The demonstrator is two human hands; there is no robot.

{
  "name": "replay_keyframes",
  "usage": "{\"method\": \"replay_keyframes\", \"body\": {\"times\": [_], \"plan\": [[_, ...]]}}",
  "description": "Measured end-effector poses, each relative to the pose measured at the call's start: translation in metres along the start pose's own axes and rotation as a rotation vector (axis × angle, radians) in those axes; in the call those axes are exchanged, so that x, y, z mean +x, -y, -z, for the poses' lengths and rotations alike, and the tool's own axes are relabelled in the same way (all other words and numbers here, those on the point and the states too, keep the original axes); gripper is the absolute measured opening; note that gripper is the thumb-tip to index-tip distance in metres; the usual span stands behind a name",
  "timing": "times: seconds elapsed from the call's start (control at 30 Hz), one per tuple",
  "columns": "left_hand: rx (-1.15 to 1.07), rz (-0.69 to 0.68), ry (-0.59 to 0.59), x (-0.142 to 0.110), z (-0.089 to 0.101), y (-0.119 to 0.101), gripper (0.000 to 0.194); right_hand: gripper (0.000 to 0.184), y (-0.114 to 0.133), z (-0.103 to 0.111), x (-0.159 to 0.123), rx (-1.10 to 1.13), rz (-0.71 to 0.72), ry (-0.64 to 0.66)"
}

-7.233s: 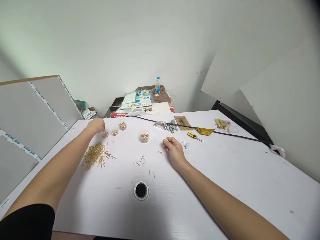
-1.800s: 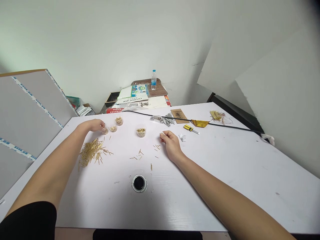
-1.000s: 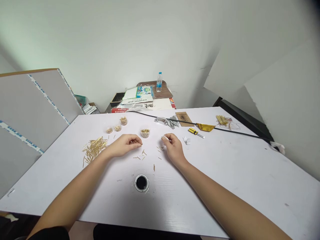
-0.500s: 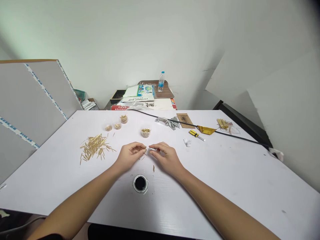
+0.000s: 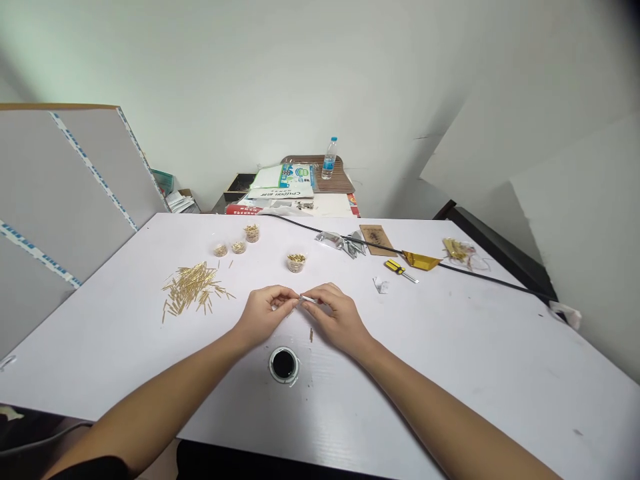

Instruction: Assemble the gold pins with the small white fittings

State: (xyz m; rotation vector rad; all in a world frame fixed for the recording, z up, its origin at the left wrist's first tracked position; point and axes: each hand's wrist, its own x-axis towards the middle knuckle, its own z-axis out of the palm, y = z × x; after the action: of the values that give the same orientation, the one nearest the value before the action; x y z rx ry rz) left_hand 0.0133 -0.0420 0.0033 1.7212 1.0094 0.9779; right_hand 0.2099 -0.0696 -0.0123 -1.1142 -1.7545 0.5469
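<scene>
Over the middle of the white table, my left hand [image 5: 264, 312] and my right hand [image 5: 341, 316] meet at the fingertips. A thin silvery-white piece [image 5: 307, 299] is pinched between my right thumb and fingers, its left end at my left fingertips. My left thumb and forefinger are pressed together; whatever they hold is too small to name. Just below the hands lie a few short gold pins [image 5: 311, 335]. Nearer me sits a small round pot of black stuff [image 5: 283, 364]. Beyond my fingers stands a clear cup of gold parts [image 5: 296, 264].
A heap of gold pins [image 5: 195, 287] spreads at left, with three small cups, one of them this fuller cup [image 5: 252, 233], behind it. To the right lie a yellow-black screwdriver [image 5: 400, 270], crumpled paper [image 5: 381, 285], a black cable [image 5: 480, 276] and a brown card [image 5: 378, 240].
My fingertips have closed the small gap between them, and the silvery piece now reaches my left fingers. The whole view has shifted slightly.
</scene>
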Motion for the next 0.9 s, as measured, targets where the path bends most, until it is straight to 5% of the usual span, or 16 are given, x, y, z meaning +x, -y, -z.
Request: {"method": "replay_keyframes", "body": {"times": [0.2,0.57,0.9], "plan": [[-0.084,0.027,0.025,0.001,0.0,-0.001,0.022,0.019,0.001,0.001,0.001,0.003,0.003,-0.008],[0.273,-0.143,-0.006,0.004,0.002,-0.008,0.015,0.019,0.006,0.001,0.001,0.005,0.018,-0.009],[0.674,-0.201,0.347,0.017,0.052,-0.026,0.014,0.016,-0.004,0.007,0.008,0.047,-0.13,-0.169]]}}
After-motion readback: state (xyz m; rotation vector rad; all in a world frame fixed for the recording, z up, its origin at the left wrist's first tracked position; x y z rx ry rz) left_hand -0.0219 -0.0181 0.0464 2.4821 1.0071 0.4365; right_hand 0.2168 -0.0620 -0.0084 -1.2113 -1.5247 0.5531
